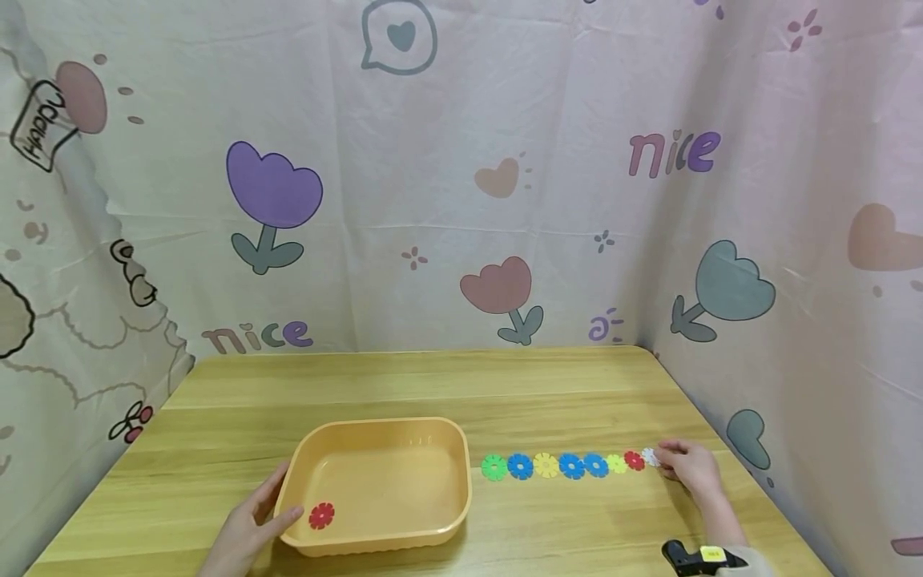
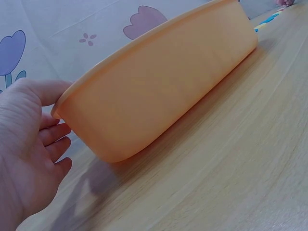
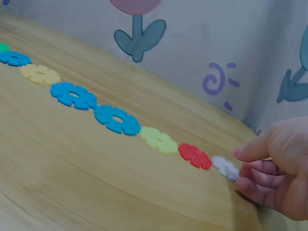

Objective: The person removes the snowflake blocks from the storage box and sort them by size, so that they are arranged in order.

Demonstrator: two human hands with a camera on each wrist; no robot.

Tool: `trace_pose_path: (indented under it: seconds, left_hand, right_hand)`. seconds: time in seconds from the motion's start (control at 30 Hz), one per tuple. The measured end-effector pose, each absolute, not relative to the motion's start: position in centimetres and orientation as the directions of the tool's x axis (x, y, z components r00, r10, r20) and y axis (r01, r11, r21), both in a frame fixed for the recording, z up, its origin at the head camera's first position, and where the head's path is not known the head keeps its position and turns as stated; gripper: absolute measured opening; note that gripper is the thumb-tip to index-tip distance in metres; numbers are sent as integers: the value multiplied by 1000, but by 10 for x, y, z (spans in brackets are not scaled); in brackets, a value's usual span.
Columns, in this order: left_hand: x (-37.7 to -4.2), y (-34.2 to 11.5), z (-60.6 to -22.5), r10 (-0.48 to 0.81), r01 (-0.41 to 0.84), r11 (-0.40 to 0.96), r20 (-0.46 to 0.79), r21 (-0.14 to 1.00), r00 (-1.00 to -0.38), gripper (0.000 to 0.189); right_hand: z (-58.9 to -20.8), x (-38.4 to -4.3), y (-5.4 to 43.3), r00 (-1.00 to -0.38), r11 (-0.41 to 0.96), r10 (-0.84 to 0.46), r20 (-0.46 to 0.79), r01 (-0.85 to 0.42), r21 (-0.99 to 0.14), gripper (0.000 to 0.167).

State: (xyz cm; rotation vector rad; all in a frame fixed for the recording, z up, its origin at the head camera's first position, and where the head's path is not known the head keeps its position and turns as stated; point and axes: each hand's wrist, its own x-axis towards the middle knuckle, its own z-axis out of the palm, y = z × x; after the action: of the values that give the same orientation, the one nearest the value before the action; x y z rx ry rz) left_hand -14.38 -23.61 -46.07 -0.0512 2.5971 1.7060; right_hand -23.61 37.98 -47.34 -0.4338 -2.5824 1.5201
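Observation:
My left hand (image 1: 248, 521) grips the left rim of a yellow-orange plastic basin (image 1: 392, 538), thumb over the edge and fingers outside below it. One red snowflake disc (image 1: 321, 515) lies inside, near the basin's front left corner. To the right, several snowflake discs form a row, from a green disc (image 1: 494, 467) past blue and yellow ones to a red disc (image 3: 195, 156). At its right end lies a white disc (image 3: 225, 167), flat on the table. The fingers of my right hand (image 3: 284, 168) are at its right edge, thumb and fingertips apart.
The wooden table (image 1: 548, 529) carries the basin and the row. A printed cloth (image 1: 404, 296) hangs behind the table and along both sides. A black band with a yellow label (image 1: 712, 554) sits on the right wrist.

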Motion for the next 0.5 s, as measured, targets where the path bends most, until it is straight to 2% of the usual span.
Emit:
trace_pose_path:
  seconds: [0.13,0.37,0.5]
  left_hand:
    - [-144,-236,-460,-7,-70,399,-73,914,-997,76]
    - [-144,-236,-459,-12,-74,408,-76,910,-997,76]
    - [-144,-237,-461,-9,-74,418,-77,905,-997,76]
  right_hand:
    - [-461,-236,367,-960,506,279,-35,177,-844,40]
    - [-435,-240,332,-982,597,179,64,56,-800,34]
    - [-425,-244,306,-988,582,134,76,16,-813,33]
